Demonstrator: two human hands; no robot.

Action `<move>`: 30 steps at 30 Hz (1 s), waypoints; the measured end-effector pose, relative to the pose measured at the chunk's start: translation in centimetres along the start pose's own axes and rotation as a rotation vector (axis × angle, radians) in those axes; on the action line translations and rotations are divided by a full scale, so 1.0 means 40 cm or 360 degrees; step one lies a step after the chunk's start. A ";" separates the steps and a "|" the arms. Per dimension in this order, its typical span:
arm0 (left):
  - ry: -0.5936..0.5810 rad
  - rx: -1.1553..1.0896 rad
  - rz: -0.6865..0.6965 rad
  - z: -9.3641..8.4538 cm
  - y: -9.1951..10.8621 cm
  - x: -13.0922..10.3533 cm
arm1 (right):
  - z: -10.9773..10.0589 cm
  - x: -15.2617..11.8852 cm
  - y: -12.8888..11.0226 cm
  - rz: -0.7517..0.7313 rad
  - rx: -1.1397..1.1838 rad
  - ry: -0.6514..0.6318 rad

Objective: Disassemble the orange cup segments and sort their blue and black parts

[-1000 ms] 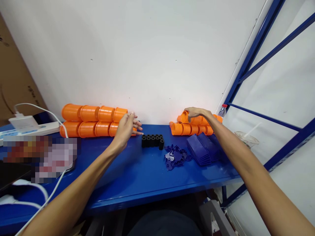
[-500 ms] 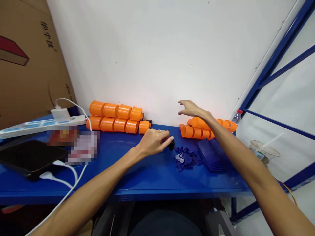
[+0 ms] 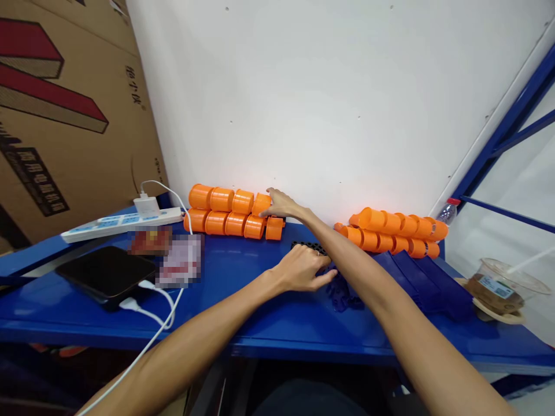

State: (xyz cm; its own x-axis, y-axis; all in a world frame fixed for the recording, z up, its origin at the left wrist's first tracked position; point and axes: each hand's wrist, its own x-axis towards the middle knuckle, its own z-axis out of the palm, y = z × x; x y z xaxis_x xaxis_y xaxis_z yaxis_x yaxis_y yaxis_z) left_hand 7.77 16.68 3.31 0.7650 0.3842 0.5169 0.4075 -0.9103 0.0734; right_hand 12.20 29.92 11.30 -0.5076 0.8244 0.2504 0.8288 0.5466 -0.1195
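My right hand (image 3: 282, 203) reaches across to the left group of orange cups. Its thumb and fingers close round the end orange cup (image 3: 261, 204) of the upper row. My left hand (image 3: 303, 268) is palm down over the blue table (image 3: 243, 312), thumb stretched out and apart from the index finger; the other fingertips are hidden. Just behind its knuckles stand several black tubes (image 3: 299, 245), partly covered. A pile of dark blue flat pieces (image 3: 342, 296) lies beside its thumb, partly under the right forearm.
More orange cups (image 3: 390, 222) lie in two rows at the right, near dark blue panels (image 3: 433, 283). A drink cup (image 3: 498, 289) with a straw and a bottle (image 3: 448, 211) stand further right. At left are a power strip (image 3: 125, 219), black device (image 3: 106, 271) and white cables (image 3: 150, 346).
My right hand has moved left from above the right-hand cups to the left cup group. My left hand has shifted toward the blue pieces, thumb farther out. The view has turned left.
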 end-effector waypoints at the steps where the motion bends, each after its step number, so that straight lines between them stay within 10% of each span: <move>1: 0.0001 0.0006 -0.0007 -0.001 0.000 0.000 | 0.002 0.008 0.000 0.0013 0.0041 -0.0006; 9: 0.0279 -0.0401 -0.0283 0.008 -0.015 0.011 | -0.092 -0.045 0.023 -0.0117 0.0485 0.0335; 14: 0.0813 -0.1886 -0.1178 -0.002 -0.062 0.038 | -0.153 -0.231 0.018 -0.0364 0.0376 0.0793; 17: 0.1190 -0.2422 -0.1214 -0.042 -0.090 0.031 | -0.140 -0.351 -0.014 -0.0548 0.0194 0.0798; 24: 0.0955 -0.2736 -0.1240 -0.102 -0.102 0.005 | -0.077 -0.458 -0.040 -0.0735 0.0136 0.0489; 30: 0.0938 -0.2611 -0.1277 -0.077 -0.057 0.022 | -0.037 -0.444 0.053 0.0002 0.0279 0.0891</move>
State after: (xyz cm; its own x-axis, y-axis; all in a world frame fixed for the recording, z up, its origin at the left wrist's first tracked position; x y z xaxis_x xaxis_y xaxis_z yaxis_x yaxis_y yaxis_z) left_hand 5.97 18.62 6.20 0.2802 0.9533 0.1130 -0.5429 0.0603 0.8376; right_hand 23.33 16.21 8.03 -0.2657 0.6481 0.7137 0.7540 0.6011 -0.2651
